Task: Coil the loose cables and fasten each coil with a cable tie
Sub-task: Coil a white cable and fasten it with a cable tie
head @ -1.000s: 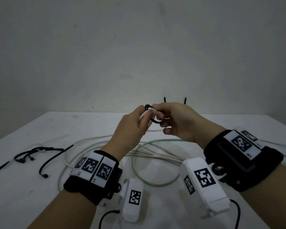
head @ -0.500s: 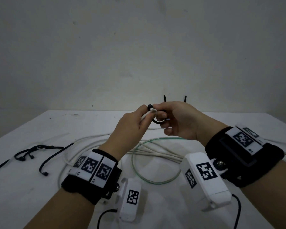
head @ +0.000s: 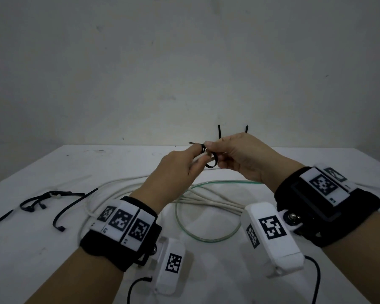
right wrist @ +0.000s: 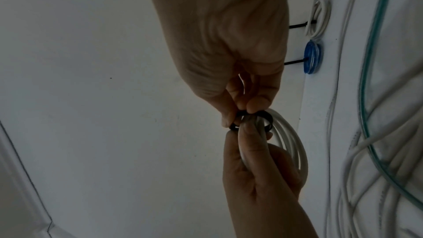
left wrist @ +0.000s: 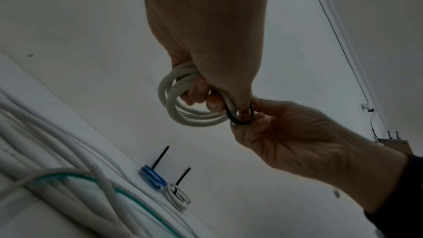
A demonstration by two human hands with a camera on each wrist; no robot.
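While the left hand [head: 173, 172] grips the small white coiled cable [left wrist: 183, 102] at twelve o'clock above the table, the right hand [head: 239, 156] pinches the black plastic cable tie [head: 210, 157] looped around it; cinching likely comes next.

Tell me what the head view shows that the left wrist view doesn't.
Only the head view shows loose black cable ties lying on the table, and both wrist bands. Only the left wrist view shows a blue coil and a small white coil, each already tied, by the wall. Both show the left hand gripping a white coil while the right hand pinches the black tie looped round it.
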